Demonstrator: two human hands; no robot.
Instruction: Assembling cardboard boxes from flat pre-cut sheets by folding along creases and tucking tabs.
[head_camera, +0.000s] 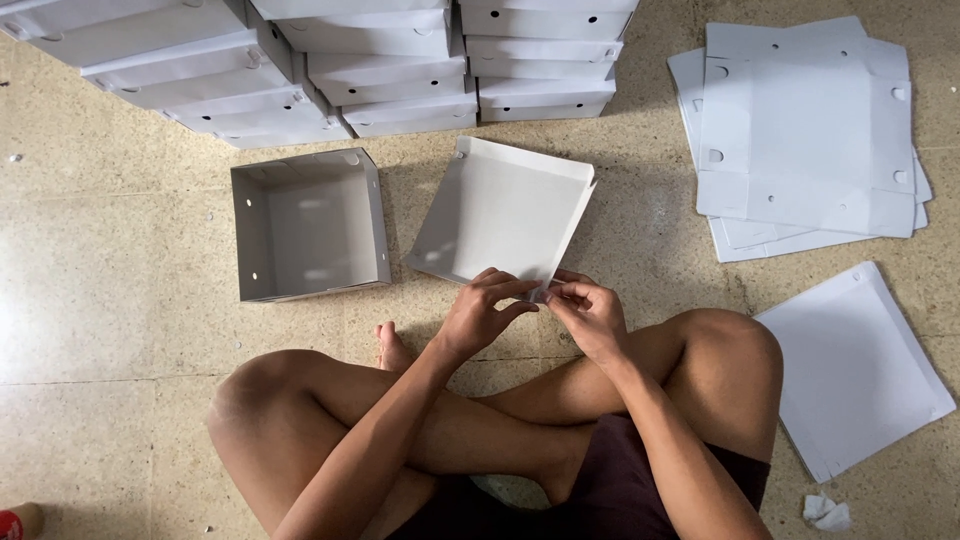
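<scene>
**Corner fold at risk of slipping**

Head view: both hands pinch one near corner of a half-folded white box (503, 212), which lies tilted on the floor (100, 280) in front of the crossed legs. The left hand (483, 310) and right hand (590, 312) are together, fingertips clamped on the corner flap. The thin card could crease or tear there if pressed off the score. A finished box (308, 225) sits just left; flat blanks (805, 140) lie right, stacked boxes (380, 70) behind.

Above the open box (308, 225), the stacked white boxes (380, 70) run off the top edge; their height stays unseen.
</scene>
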